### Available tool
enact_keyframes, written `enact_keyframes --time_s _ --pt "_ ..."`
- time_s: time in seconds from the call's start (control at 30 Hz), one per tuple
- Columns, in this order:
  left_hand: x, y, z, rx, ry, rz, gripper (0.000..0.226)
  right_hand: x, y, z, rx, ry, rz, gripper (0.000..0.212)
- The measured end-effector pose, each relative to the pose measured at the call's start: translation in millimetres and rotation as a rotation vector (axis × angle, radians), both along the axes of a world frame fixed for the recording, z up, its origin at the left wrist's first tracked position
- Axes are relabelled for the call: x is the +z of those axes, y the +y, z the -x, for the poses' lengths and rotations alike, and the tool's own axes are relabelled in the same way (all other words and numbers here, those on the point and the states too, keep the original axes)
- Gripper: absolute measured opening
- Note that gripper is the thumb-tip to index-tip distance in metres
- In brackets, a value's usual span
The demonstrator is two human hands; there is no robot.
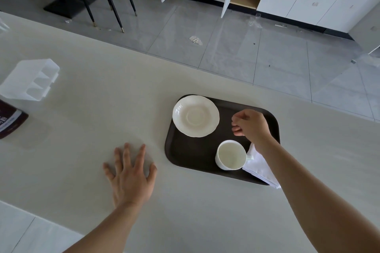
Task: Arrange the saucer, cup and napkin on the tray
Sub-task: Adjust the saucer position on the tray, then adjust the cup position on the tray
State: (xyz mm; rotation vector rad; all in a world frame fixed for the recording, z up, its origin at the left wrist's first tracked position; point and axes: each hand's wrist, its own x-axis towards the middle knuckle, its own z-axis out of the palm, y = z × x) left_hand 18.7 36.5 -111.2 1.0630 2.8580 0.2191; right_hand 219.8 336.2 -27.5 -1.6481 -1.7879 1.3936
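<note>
On pale desk (185,201), dark tray (191,156) lay near far edge. Saucer (195,116) sat in tray's far-left corner, empty. Cup (230,155) stood upright near tray's front edge, apart from saucer, handle toward napkin (260,167). Folded white napkin lay at tray's front-right, one corner overhanging rim. Right hand (251,124) hovered over tray beside saucer, fingers loosely curled, grip holding nothing. Left hand (130,176) lay flat on desk left of tray, fingers spread.
</note>
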Motion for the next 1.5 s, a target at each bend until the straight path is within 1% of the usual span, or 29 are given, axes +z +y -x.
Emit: enact_keyframes --time_s 0.1,0.2,0.3,0.37,0.43,0.5,0.63,0.7,0.83,0.9,1.07,1.33,1.5 --pt "-2 -1 -1 0.001 0.009 -0.003 0.068 4 -7 -28 -0.038 0.058 -0.001 0.016" --pt "-2 0 -1 0.003 0.017 -0.018 0.067 6 -16 -48 -0.013 0.034 -0.001 0.025" --pt "-2 1 -1 0.006 0.015 -0.022 0.067 11 -28 -64 0.111 -0.073 -0.055 0.043" --pt "-2 1 -1 0.004 0.014 -0.024 0.067 15 -37 -74 0.251 -0.214 -0.129 0.047" --pt "-2 0 -2 0.002 0.014 -0.026 0.067 18 -48 -81 0.389 -0.36 -0.175 0.042" --pt "-1 0 -1 0.003 0.015 -0.028 0.067 22 -57 -83 0.451 -0.447 -0.214 0.035" --pt "-2 1 -1 -0.003 0.017 -0.033 0.068 29 -66 -82 0.502 -0.454 -0.326 0.02" --pt "-2 1 -1 -0.003 0.015 -0.037 0.068 29 -69 -82 0.497 -0.441 -0.34 0.014" --pt "0 1 -2 0.004 0.006 -0.046 0.068 24 -72 -83 0.493 -0.432 -0.354 0.018" --pt "0 1 -2 0.003 0.006 -0.045 0.068 22 -75 -85 0.484 -0.403 -0.372 0.016" --pt "0 1 -2 0.002 0.001 -0.045 0.068 17 -81 -84 0.386 -0.348 -0.441 0.012" --pt "-2 0 -1 0.003 -0.005 -0.042 0.068 11 -73 -75 0.268 -0.356 -0.516 0.008" --pt "-1 0 -1 -0.001 0.005 -0.039 0.068 5 -64 -71 0.162 -0.338 -0.464 0.009"
